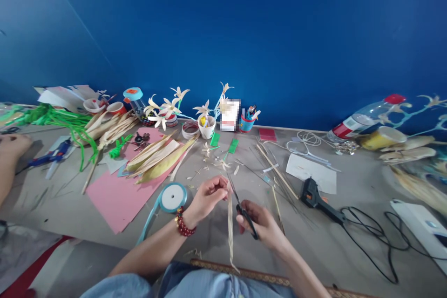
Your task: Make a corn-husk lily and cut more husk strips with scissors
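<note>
My left hand [211, 195] pinches the upper end of a pale dried corn husk strip [230, 228], which hangs down toward the table's front edge. In my right hand [260, 223] is a pair of scissors [247, 219] with black handles, its blades pointing up beside the top of the strip. Whether the blades touch the strip I cannot tell. Small husk scraps and a pale husk flower [224, 165] lie just beyond my hands. Left of my left wrist lies a spool of light blue ribbon [173, 197].
Pink sheets [118, 200] with husks [157, 158] lie left. At right are a black glue gun [314, 195] with a looping cord, a white card [310, 172] and a plastic bottle [363, 121]. Husk flowers [170, 108] stand by the wall. Another person's hand [14, 146] is far left.
</note>
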The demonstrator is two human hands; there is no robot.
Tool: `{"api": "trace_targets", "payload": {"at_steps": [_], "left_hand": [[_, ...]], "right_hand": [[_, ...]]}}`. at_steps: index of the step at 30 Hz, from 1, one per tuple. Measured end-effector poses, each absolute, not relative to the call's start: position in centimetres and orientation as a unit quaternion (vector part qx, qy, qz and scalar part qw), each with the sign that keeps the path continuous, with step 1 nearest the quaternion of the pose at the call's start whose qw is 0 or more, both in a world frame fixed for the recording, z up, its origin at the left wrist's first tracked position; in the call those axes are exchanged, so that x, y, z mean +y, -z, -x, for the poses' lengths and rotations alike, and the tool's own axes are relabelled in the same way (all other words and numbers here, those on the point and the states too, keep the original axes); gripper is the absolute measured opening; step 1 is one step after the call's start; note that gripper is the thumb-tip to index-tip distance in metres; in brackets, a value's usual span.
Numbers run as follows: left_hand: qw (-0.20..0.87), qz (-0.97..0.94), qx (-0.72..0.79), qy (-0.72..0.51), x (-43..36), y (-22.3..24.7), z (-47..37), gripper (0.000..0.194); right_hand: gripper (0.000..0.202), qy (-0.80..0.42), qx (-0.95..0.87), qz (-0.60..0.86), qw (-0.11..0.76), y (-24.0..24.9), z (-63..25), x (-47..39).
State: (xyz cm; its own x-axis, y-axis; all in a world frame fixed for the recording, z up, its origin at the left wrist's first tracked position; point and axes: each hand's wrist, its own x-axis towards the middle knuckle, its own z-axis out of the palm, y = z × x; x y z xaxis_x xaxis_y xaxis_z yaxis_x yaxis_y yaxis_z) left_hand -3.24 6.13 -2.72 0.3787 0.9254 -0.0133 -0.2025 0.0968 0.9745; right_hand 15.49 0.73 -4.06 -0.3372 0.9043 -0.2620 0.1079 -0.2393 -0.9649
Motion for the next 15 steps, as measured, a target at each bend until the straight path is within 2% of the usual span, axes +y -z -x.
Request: {"api": "trace_targets", "payload": {"at_steps": [4,15], "left_hand": [[0.667,-0.502,0.343,-0.43,6.05,2.63,3.07,0.005],[0.647,-0.52,0.367,-0.419,5.93,2.11,3.04,0.01]], "right_hand": [[0.055,-0.639,-0.515,0.479,0.311,3.66,-14.94,0.72],[0.055,-0.645,-0.503,0.485,0.308,3.63,-14.85,0.54]]}}
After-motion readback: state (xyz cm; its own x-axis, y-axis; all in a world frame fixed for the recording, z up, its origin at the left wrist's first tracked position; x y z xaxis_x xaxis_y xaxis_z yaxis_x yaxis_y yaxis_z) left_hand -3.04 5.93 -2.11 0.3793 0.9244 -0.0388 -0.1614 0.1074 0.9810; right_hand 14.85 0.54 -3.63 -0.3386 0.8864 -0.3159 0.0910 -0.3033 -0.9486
